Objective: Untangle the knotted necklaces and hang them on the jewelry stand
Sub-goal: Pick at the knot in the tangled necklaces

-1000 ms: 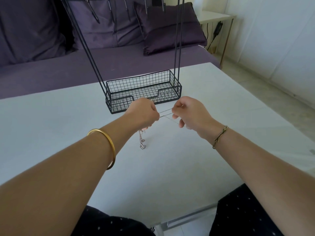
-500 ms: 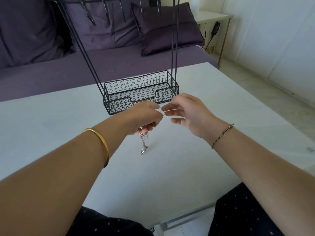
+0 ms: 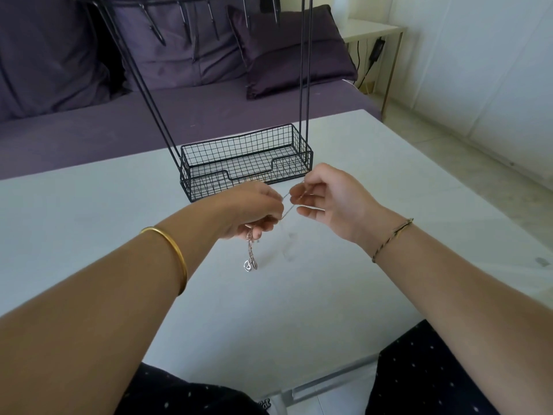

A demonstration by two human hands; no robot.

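Note:
Thin silver necklace chains (image 3: 288,207) stretch between my two hands above the white table (image 3: 89,223). My left hand (image 3: 253,209) grips the tangled bunch, and a twisted length with small pendants (image 3: 250,264) dangles below it. My right hand (image 3: 327,202) pinches a strand between thumb and forefinger, its other fingers loosely spread. The black wire jewelry stand (image 3: 245,163) rises just behind my hands, with a mesh basket at its base, two pairs of slanted rods, and hooks along the top bar (image 3: 185,13). No necklace hangs on the hooks in view.
A purple sofa with cushions (image 3: 284,49) runs behind the table. A small white side table (image 3: 371,31) and a cable stand at the back right. Tiled floor lies to the right, and my knees (image 3: 425,369) show under the table's front edge.
My hands had pulled the chain taut and apart, then came close together. The right hand now pinches a strand nearer the left hand, and the pendants hang a little lower.

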